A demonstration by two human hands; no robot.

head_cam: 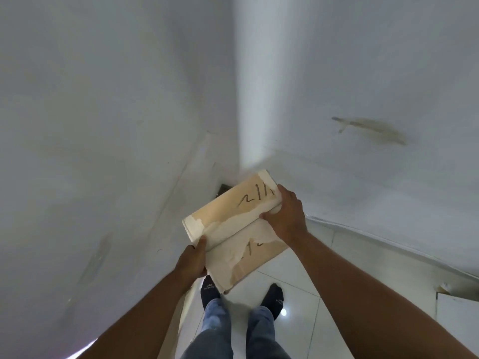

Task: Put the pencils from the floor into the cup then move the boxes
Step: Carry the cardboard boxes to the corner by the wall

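I stand in a room corner holding two flat cardboard boxes with torn white paper and dark marker scrawls. The upper box point(233, 203) sits on or just behind the lower box point(246, 257). My left hand point(193, 260) grips the boxes at their near left end, thumb on top. My right hand point(286, 216) holds the right end of the upper box, fingers curled over its edge. Both boxes hang in the air above the floor. No pencils or cup are in view.
White walls meet in a corner point(236, 125) straight ahead, close to the boxes. A glossy white tiled floor point(298, 268) lies below, with my feet in dark socks point(272, 296). A white panel or board point(456, 314) lies at the right edge.
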